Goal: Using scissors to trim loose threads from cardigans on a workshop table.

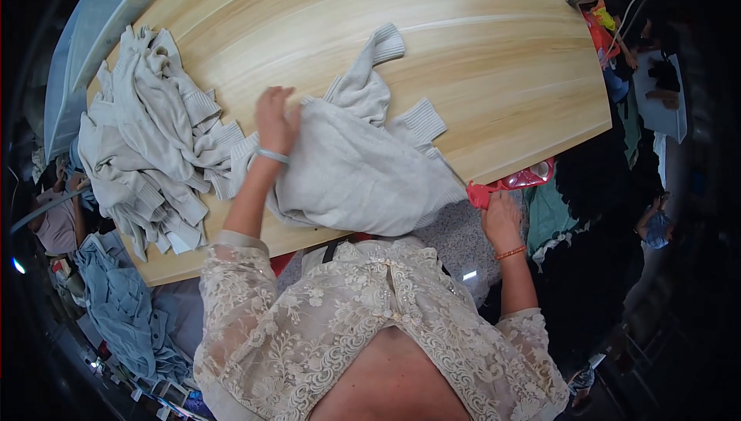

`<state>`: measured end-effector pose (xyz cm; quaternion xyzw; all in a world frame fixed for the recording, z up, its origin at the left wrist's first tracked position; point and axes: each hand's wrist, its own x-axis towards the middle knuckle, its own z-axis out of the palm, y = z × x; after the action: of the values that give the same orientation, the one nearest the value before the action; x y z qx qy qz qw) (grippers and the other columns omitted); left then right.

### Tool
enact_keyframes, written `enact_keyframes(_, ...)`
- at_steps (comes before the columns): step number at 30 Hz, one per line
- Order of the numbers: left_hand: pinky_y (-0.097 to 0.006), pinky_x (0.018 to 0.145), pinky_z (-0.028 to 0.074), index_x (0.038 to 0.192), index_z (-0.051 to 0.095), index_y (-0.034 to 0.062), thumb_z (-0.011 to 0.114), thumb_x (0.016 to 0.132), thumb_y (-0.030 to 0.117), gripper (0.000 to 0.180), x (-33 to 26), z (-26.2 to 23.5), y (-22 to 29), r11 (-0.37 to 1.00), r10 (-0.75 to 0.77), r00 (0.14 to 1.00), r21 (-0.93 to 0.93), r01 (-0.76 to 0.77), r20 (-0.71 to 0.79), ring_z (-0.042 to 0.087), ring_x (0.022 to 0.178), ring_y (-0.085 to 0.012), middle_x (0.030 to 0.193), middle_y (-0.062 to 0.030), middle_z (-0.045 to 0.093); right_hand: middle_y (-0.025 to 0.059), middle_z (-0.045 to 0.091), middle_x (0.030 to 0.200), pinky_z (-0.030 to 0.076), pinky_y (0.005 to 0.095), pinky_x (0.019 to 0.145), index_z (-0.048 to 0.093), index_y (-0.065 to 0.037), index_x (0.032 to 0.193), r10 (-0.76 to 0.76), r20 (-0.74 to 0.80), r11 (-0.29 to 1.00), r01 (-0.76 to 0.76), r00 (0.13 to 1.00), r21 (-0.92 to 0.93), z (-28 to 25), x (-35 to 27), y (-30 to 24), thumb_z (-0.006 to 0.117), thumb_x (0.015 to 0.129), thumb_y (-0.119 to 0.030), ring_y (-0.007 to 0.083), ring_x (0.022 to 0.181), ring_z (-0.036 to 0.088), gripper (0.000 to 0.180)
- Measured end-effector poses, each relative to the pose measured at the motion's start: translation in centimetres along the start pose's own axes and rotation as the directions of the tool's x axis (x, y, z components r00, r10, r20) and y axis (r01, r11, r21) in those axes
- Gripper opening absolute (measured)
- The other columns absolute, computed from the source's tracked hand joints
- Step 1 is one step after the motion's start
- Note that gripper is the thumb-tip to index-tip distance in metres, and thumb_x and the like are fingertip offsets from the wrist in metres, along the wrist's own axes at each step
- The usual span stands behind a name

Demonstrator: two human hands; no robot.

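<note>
A light grey knitted sweater lies on the wooden table, its lower part hanging over the near edge. Its ribbed cuffs point away from me and to the right. At its upper left edge is my left hand, thumb apart from the fingers, gripping nothing that I can see. My right hand is closed at the near table edge, right of the sweater. From its fingers sticks out a crumpled red piece, whose kind I cannot make out.
A heap of similar grey knitwear covers the table's left end. Beyond it stands a pale translucent panel. Blue-grey garments lie lower left. A red-rimmed item and green cloth are below the right edge. Other people are at both sides.
</note>
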<state>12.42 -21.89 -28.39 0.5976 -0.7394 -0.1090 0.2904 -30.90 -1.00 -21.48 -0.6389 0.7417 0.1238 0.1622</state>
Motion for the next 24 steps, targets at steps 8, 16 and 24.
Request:
enact_keyframes(8, -0.057, 0.113, 0.014, 0.143, 0.041, 0.0149, 0.069, 0.081, 0.039, 0.072, -7.8, 3.3, 11.6, 0.993, 0.114, 0.939, 0.002, -0.121, 0.325, 0.025, 0.141, -0.0392, 0.152, -0.0194, 0.029, 0.019, 0.061, 0.103, 0.043, 0.0465, 0.077, 0.046, -0.003, 0.112, -0.119, -0.231, 0.873, 0.213, 0.966, 0.439, -2.7, 0.5, -2.4, 0.061, 0.086, -0.01, 0.0397, 0.089, 0.059, 0.031)
enact_keyframes(16, -0.066, 0.11, 0.011, 0.142, 0.046, 0.0198, 0.067, 0.082, 0.043, 0.067, -8.7, 5.0, 10.4, 0.989, 0.134, 0.943, 0.011, -0.144, 0.304, 0.024, 0.141, -0.037, 0.154, -0.01, 0.03, 0.0164, 0.06, 0.088, 0.042, 0.0464, 0.079, 0.049, -0.004, 0.109, -0.354, -0.173, 0.806, 0.394, 0.919, 0.441, -4.5, 1.3, -5.4, 0.063, 0.086, -0.014, 0.0384, 0.08, 0.058, 0.029)
enact_keyframes(24, -0.068, 0.108, 0.01, 0.137, 0.051, 0.0223, 0.065, 0.083, 0.046, 0.061, -9.1, 5.4, 9.5, 0.98, 0.189, 0.939, 0.0, -0.197, 0.287, 0.024, 0.142, -0.0361, 0.154, -0.0083, 0.032, 0.0207, 0.064, 0.078, 0.05, 0.0483, 0.066, 0.052, -0.007, 0.109, -0.366, 0.071, 0.879, 0.32, 0.928, 0.354, -6.0, 4.3, -10.2, 0.06, 0.088, -0.015, 0.0402, 0.075, 0.064, 0.024)
